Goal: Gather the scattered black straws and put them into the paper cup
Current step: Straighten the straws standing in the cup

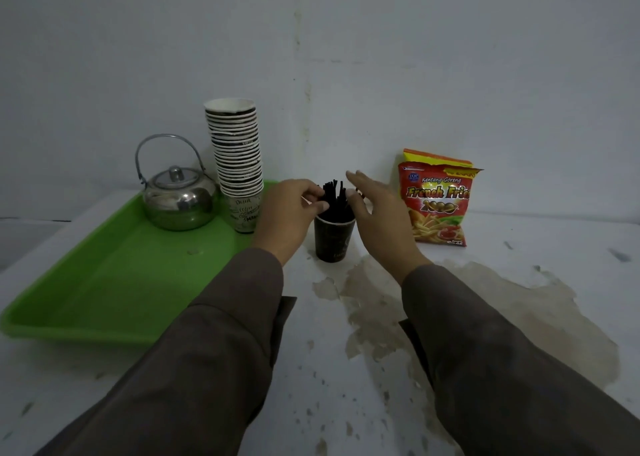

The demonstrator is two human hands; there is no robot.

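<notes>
The black straws (pixel 334 197) stand bunched in the paper cup (pixel 333 239) at the frame's centre, on the tabletop (pixel 519 317). My left hand (pixel 289 213) pinches them near their tops to keep them together; my right hand (pixel 377 209) hovers beside them, fingers spread, holding nothing, ready to steady them.

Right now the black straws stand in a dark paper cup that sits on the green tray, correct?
Not quite. In the head view the black straws do stand in the dark paper cup, but it sits on the white table, right of the green tray.
</notes>
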